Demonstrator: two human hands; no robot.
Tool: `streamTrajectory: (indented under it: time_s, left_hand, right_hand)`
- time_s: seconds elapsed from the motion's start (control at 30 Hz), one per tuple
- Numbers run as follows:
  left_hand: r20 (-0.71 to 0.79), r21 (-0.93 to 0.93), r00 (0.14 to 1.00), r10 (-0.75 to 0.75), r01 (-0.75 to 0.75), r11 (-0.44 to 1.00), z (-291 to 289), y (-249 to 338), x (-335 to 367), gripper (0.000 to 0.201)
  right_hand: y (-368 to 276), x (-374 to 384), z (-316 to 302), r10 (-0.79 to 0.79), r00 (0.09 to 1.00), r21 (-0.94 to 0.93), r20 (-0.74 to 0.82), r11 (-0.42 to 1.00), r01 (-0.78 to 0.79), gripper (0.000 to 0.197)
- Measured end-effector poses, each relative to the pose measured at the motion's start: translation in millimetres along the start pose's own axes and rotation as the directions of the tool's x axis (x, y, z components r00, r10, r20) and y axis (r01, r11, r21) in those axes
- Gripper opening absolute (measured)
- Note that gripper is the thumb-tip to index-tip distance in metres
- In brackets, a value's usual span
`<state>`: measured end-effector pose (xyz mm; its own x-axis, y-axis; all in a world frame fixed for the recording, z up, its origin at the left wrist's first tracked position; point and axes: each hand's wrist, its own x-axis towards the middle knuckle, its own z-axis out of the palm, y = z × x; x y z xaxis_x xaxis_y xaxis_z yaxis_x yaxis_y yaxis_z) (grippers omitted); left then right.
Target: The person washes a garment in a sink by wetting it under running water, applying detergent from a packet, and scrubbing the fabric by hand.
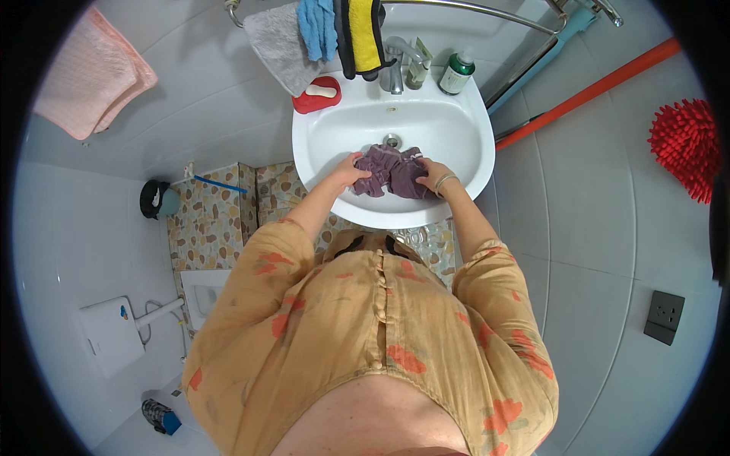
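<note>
Down in the white basin [456, 163], just below the drain, both the left hand [351, 169] and right hand [432, 175] clutch the purple cloth [391, 172], fingers closed on it, where careless wringing could splash water onto the floor.

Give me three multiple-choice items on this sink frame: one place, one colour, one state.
1. Where does the purple cloth lie?
A. In the white basin
B. On the floor
C. On the rail

2. What colour is the soap dish at the basin's back left corner?
A. Green
B. Red
C. Black

3. How do the hands stand to the cloth?
A. Both off it
B. Only one on it
C. Both on it

Answers:
1 A: the cloth sits inside the bowl near the drain.
2 B: the dish is red, with a pale soap bar on it.
3 C: the left hand and the right hand each press an end of the cloth.
</note>
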<state>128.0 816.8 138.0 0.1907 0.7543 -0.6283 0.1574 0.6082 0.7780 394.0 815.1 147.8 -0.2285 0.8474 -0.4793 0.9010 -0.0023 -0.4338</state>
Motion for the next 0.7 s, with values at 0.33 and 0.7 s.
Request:
streamTrajectory:
  time_s: [0.33,0.7]
  left_hand:
    - [0.117,0.828,0.702,0.703,-0.459,0.321,30.3,-2.6,-12.1,0.065]
    - [0.352,0.774,0.716,0.603,-0.584,0.243,14.6,35.2,-50.6,0.038]
  right_hand:
    - [-37.5,-37.4,-32.2,-0.113,0.897,-0.15,-0.428,0.987,0.052,0.023]
    - [-119.4,-136.7,-242.5,-0.545,0.631,-0.338,-0.552,0.838,0.428,0.028]
